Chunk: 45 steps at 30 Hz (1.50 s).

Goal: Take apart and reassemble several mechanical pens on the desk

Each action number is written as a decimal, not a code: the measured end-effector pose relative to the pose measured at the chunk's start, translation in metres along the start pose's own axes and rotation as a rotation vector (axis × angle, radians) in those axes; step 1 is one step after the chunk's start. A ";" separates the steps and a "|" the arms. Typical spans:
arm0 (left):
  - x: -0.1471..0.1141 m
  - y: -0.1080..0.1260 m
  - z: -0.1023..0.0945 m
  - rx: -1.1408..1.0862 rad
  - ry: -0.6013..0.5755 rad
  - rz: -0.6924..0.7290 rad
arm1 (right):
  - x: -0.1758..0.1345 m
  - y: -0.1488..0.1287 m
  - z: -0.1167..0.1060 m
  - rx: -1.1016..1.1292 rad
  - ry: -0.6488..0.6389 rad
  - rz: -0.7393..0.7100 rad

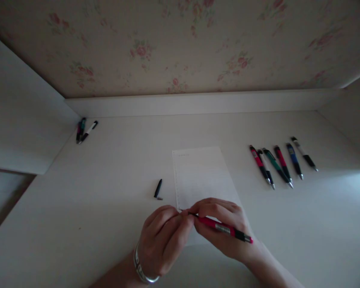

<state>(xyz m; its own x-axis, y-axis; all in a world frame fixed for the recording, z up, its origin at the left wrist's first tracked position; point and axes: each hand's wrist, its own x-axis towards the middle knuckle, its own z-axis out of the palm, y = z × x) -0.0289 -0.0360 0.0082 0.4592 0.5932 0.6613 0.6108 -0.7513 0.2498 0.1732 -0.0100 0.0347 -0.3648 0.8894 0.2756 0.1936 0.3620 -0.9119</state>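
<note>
We have both hands in front of us, meeting over the near end of a white sheet [204, 172]. Right hand [232, 219]: fingers clamped on a pink pen [210, 223], barrel slanting down to the right, black-and-pink rear end sticking out past the hand. Left hand [165, 236]: fingertips pinched together at the pen's thin dark front part [192, 214], right against the right hand's fingertips; exact grip mostly hidden, so we can't tell more. A fine tip pokes out on the far side of the fingers. Silver bracelet [140, 267] on the left wrist.

Just beyond the left hand, left of the sheet, we see a black tapered piece [158, 188] on the surface [108, 224], a small metallic piece [160, 198] just beside its near end.

Right of the sheet, well apart from the hands, six pens in a row: red [257, 161], white-and-black [264, 161], green [272, 159], another red [281, 159], blue [293, 156], white-and-silver [301, 151]. Silver tips toward us; the first four crowd together, last two stand apart. Far left corner: cluster of three pens [90, 131]. Floral wallpaper [141, 51] behind.
</note>
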 end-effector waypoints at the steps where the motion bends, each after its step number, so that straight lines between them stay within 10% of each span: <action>1: 0.000 0.000 0.001 -0.004 0.012 -0.007 | -0.001 0.000 0.001 -0.026 0.023 0.003; 14: 0.033 -0.058 -0.022 0.119 -0.092 -0.521 | 0.012 0.013 0.005 0.363 0.530 0.469; 20: 0.031 -0.078 -0.036 -0.189 -0.398 -0.593 | 0.015 0.024 0.004 0.530 0.534 0.572; 28: 0.020 -0.074 -0.021 0.086 -0.487 -0.711 | 0.014 0.027 0.004 0.553 0.519 0.580; 35: 0.024 -0.068 -0.015 0.051 -0.371 -0.624 | 0.014 0.024 0.004 0.532 0.521 0.592; 45: 0.038 -0.035 -0.008 -0.901 -0.011 -1.192 | 0.009 0.025 0.005 0.656 0.469 0.539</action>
<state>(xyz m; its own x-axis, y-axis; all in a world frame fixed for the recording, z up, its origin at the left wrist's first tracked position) -0.0379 0.0103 0.0305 -0.0030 0.9696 -0.2446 0.0300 0.2446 0.9692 0.1702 0.0052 0.0125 0.0519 0.9629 -0.2650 -0.3702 -0.2279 -0.9006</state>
